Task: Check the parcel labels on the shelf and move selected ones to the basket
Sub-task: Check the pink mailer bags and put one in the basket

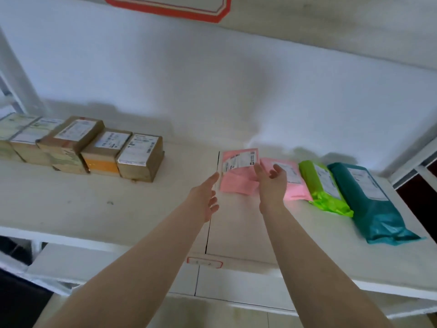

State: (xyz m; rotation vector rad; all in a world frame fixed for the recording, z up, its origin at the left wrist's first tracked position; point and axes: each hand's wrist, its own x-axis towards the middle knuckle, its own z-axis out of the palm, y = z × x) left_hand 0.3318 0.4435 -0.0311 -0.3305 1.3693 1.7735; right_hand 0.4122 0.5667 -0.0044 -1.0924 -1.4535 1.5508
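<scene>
A pink parcel [236, 176] with a white label lies on the white shelf [118, 204], its labelled end raised a little. My left hand [207, 197] reaches in with straight fingers, its fingertips at the parcel's left edge. My right hand [272, 183] is at the parcel's right edge, palm turned inward, thumb against the parcel and fingers loosely bent, gripping nothing. A second pink parcel [293, 183], a lime green parcel [324, 185] and a teal parcel [373, 204] lie in a row to the right. No basket is in view.
Several brown cardboard boxes [139, 157] with white labels stand in a row at the shelf's left. A white back wall [212, 91] closes the shelf behind, and an upper shelf with a red-bordered tag [170, 8] hangs overhead. A lower shelf edge [236, 280] sits below.
</scene>
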